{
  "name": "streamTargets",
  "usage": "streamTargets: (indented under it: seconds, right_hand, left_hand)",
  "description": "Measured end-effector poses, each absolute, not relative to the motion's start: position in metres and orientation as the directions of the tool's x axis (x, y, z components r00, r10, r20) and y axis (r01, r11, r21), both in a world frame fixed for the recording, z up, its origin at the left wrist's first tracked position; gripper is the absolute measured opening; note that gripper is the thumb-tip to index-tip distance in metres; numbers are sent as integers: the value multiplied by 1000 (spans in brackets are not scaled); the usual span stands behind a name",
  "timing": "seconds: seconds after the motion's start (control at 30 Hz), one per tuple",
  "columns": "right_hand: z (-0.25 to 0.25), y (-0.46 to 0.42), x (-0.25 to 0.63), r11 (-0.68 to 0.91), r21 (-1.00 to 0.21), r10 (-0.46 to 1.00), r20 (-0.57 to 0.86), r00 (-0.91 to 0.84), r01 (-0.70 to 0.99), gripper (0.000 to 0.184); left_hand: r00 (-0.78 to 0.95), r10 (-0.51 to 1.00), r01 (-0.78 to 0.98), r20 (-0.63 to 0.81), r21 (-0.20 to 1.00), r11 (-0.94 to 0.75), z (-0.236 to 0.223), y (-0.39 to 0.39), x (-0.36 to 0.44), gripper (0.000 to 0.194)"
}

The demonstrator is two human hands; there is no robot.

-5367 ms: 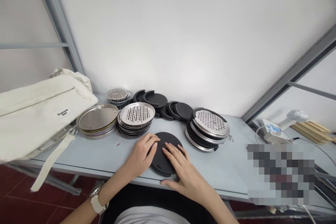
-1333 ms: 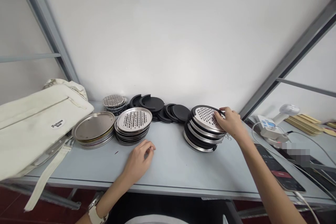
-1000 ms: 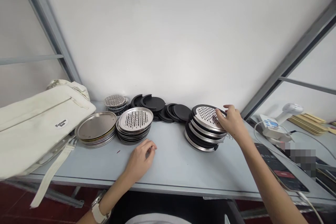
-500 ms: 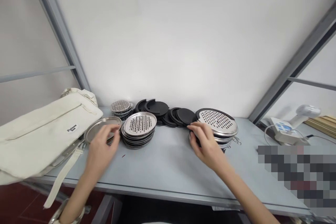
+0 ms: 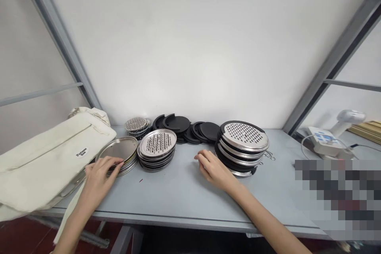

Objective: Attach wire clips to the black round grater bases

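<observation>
My left hand [image 5: 102,172] is at the front rim of a smooth round metal plate [image 5: 120,149], the top one of a stack on the left. Its fingers and thumb are closed on that rim. My right hand [image 5: 212,168] hovers over the table with its fingers curled together and nothing visible in them. Just right of it stands a tall stack of round graters with black rims [image 5: 245,137]. Between the hands is a stack of round metal grater discs [image 5: 158,143] with raised slots.
Black plastic rings and discs [image 5: 180,124] lie along the wall beside small perforated discs [image 5: 136,124]. A cream bag [image 5: 53,158] rests on the left of the grey table [image 5: 184,190]. A white device with a cable [image 5: 327,145] stands far right. Metal posts frame both sides.
My left hand has come down onto the front rim of the smooth metal plate. The right hand has moved left, away from the tall grater stack, and its fingers have curled.
</observation>
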State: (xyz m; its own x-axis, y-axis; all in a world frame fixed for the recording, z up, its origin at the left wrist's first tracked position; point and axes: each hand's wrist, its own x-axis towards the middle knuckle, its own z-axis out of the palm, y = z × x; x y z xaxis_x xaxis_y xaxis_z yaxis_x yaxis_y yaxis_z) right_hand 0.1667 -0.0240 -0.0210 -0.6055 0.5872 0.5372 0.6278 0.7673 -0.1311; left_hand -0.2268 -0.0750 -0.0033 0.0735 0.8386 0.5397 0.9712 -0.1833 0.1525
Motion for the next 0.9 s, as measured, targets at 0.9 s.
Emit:
streamTargets:
  seconds: [0.9]
  right_hand:
    - [-22, -26, 192, 766, -366, 585, 738, -337, 528, 20]
  left_hand:
    - [724, 537, 548, 433, 111, -829, -36, -114, -40, 16]
